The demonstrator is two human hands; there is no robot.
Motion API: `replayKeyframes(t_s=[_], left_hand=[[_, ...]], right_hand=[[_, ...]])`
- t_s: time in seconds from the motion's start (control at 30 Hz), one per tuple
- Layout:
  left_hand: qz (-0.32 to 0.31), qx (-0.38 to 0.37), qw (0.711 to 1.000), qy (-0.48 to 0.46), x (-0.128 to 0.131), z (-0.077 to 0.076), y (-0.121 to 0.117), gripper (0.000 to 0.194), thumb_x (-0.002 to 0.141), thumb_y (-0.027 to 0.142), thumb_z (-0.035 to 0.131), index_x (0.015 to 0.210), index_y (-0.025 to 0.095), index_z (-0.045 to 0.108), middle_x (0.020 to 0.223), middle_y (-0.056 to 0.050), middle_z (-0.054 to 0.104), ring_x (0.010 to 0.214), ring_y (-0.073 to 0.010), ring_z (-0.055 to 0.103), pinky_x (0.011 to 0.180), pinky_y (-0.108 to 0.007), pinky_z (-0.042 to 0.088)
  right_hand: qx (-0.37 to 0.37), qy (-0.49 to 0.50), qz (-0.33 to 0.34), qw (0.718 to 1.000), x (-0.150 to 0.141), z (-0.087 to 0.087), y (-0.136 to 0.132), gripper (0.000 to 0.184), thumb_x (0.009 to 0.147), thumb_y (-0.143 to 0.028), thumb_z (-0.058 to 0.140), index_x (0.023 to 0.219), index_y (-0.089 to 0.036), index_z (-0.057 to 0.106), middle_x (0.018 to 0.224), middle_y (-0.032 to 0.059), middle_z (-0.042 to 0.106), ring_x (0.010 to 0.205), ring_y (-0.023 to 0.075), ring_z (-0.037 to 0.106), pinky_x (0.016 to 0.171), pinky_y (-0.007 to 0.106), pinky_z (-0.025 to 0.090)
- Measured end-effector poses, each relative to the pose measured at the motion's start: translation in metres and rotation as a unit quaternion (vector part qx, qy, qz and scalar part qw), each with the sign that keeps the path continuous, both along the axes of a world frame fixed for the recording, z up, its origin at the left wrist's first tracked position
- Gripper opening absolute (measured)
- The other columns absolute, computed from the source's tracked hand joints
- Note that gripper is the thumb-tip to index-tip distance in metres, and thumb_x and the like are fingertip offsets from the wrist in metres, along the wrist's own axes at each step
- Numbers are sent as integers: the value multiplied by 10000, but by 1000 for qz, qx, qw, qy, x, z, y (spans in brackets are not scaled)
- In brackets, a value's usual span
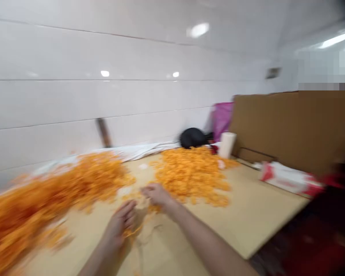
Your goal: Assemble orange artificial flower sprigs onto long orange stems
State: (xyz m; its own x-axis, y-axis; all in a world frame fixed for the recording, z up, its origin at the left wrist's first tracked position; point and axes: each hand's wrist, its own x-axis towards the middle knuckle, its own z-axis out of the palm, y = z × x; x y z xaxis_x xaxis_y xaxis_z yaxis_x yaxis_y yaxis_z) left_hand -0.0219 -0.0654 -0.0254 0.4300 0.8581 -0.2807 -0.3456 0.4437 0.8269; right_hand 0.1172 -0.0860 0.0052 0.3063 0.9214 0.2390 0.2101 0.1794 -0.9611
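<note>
I've got L hand [123, 220] and R hand [158, 194] apart, fingers curled; too blurry, can't tell if either's gripping. Orange strand [135, 232] is right by L hand; I'd pinch lightly, keep it clear of R-side pile [192, 172].

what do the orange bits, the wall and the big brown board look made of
Orange bits: perhaps plastic or fabric; blur hides the texture and finish. Wall: probably glazed tile or panelling, glossy white, with bright reflections and thin seams. Brown board: likely cardboard, matt, flat and evenly brown, showing no bright reflections.
</note>
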Motion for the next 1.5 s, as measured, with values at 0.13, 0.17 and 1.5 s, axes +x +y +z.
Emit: replayKeyframes(t_s=[0.13,0.17,1.5], left_hand=[[49,-16,992,113,10,4,8,86,718,192,567,787,174,520,552,50,515,367,-32,397,320,-134,293],[54,-20,989,137,12,4,9,99,719,186,562,814,177,534,620,31,558,417,-42,451,340,-135,329],[-52,52,997,-28,5,-5,17,224,669,281,608,615,144,440,425,100,200,361,-8,114,361,-161,85]], right_hand=[[-17,8,47,999,5,-18,19,142,609,-318,576,492,-242,550,408,-54,430,371,54,357,344,179,281],[-14,-1,31,999,9,-19,24,136,614,-294,564,489,-245,540,405,-56,418,378,57,354,353,182,279],[88,-366,-67,924,27,-22,32,206,797,-294,346,613,-204,368,625,17,436,532,129,366,494,256,256]])
